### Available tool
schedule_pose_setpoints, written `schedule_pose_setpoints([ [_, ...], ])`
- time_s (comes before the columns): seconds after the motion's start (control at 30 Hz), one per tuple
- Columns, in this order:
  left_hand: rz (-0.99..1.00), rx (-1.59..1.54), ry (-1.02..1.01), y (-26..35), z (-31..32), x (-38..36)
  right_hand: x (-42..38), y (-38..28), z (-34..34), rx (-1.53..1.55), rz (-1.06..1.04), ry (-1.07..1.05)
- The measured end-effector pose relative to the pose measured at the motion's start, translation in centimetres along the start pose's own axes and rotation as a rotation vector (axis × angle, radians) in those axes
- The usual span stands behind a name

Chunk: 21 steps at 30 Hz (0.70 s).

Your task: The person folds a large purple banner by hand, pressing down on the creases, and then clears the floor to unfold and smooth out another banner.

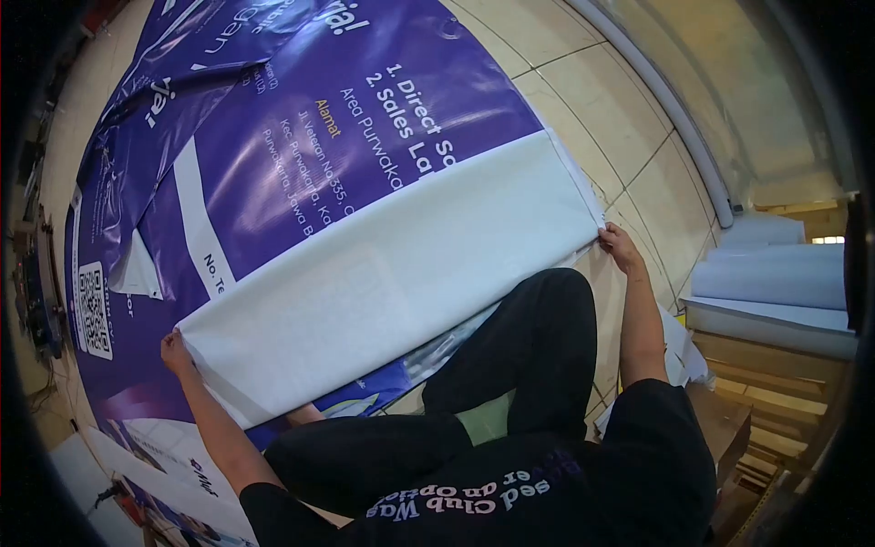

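A large purple printed banner [273, 164] with white and yellow lettering is spread over the tiled floor in front of me. Its near part is folded over, so a broad white underside [383, 273] faces up across my lap. My left hand [177, 352] pinches the left corner of this folded strip. At the strip's right end, my right hand [621, 248] grips the other corner between thumb and fingers. Between the two hands the folded part lies fairly flat, with its near edge by my knees.
White rolls of material [770, 278] rest on a wooden pallet [775, 374] at the right, beside a cardboard box [720, 419]. A long pale tube [674, 100] runs along the upper right. Other printed sheets [169, 460] lie at the lower left. Bunched banner folds [137, 155] lie at the upper left.
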<state>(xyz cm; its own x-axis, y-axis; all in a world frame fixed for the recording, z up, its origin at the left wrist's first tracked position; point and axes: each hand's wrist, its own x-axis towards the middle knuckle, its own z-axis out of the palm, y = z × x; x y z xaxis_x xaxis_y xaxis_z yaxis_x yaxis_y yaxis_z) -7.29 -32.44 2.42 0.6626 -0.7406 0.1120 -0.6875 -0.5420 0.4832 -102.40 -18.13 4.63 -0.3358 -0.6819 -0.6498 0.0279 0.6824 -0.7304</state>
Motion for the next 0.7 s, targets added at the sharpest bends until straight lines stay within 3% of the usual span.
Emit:
schedule_pose_setpoints([
  [0.1, -0.02, -0.069, -0.022, -1.2, 0.7, 0.7, -0.5, 1.1, 0.4, 0.042, -0.111, 0.019],
  [0.2, -0.029, -0.234, -0.037, -3.6, 2.2, 1.9, -1.0, 0.4, 1.3, 0.129, -0.129, 0.187],
  [0.27, -0.038, -0.214, -0.031, -4.1, 2.7, 2.4, -0.5, -1.6, 0.3, 0.193, 0.103, 0.092],
  [0.3, -0.053, -0.184, -0.026, -4.3, 2.7, 2.5, -0.4, -2.6, 0.1, 0.192, 0.098, 0.09],
  [0.37, -0.048, -0.179, -0.038, -3.1, 2.2, 1.7, -0.4, -3.4, 0.5, -0.284, 0.118, -0.031],
  [0.47, 0.003, -0.119, -0.047, -2.8, 1.4, 1.6, 0.4, -2.2, -0.2, -0.376, -0.02, -0.159],
  [0.67, -0.007, -0.065, -0.059, -3.7, 2.4, 3.0, 0.2, -0.3, 0.1, -0.11, -0.09, 0.004],
  [0.7, 0.068, 0.039, -0.026, -3.0, 2.4, 2.8, 0.3, -0.2, 0.1, -0.124, -0.086, 0.024],
])
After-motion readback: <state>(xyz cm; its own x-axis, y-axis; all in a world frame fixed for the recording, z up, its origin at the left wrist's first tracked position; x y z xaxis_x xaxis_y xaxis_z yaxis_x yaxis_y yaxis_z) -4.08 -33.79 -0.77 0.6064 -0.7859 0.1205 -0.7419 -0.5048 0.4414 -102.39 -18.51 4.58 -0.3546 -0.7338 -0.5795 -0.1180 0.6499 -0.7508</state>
